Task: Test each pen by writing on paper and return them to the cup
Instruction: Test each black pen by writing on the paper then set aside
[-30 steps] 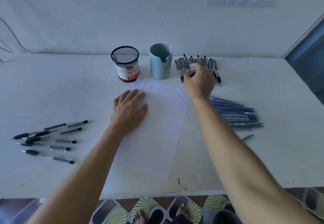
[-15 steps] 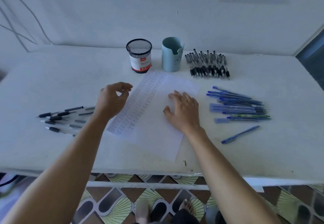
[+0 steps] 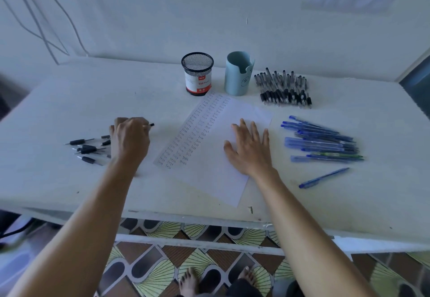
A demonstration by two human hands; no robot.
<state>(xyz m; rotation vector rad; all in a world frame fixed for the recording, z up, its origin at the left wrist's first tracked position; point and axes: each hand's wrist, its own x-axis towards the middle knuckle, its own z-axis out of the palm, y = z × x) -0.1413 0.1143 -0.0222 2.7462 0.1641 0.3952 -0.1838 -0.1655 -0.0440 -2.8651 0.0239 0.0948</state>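
Note:
A white sheet of paper (image 3: 216, 171) with columns of small written marks lies mid-table. My right hand (image 3: 250, 149) rests flat on it, fingers spread. My left hand (image 3: 129, 139) is curled over the near end of a loose group of black pens (image 3: 87, 149) at the left and grips one black pen (image 3: 151, 124), whose tip sticks out to the right of the fingers. A black mesh cup (image 3: 197, 73) and a light blue cup (image 3: 238, 75) stand behind the paper.
A dense pile of black pens (image 3: 282, 90) lies right of the blue cup. Several blue pens (image 3: 323, 143) lie right of the paper, one more blue pen (image 3: 323, 177) apart nearer me. The table's front edge (image 3: 209, 221) runs below my arms.
My right hand came back from the black pen pile and settled flat on the paper. My left hand left the paper, moved left to the loose black pens and closed on one.

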